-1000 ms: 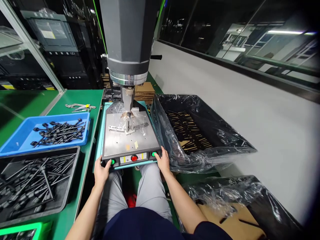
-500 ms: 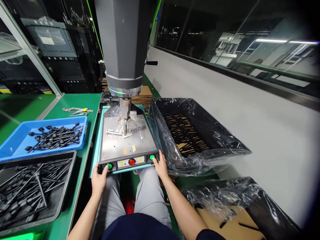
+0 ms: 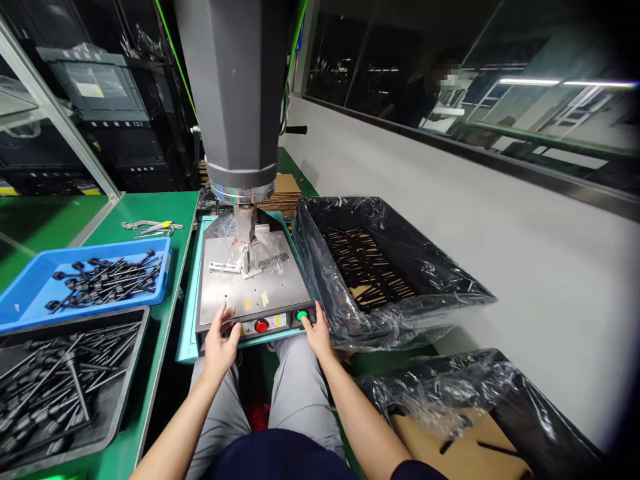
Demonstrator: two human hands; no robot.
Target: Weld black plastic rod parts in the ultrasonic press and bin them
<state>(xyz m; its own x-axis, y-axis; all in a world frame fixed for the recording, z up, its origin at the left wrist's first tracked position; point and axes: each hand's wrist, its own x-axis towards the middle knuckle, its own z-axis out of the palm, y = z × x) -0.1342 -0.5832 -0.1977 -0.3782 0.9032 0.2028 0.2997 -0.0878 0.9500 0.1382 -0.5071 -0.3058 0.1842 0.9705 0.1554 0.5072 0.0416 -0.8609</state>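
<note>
While the left hand and the right hand have their fingers apart, the metal base seems to me heavy and stiff, best held at its corners.

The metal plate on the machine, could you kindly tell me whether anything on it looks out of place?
Crumpled clear film lies around the fixture beneath the metal tip; it looks odd so close to the tip, though it may be deliberate. On the plate, a pale yellow patch sits askew.
</note>
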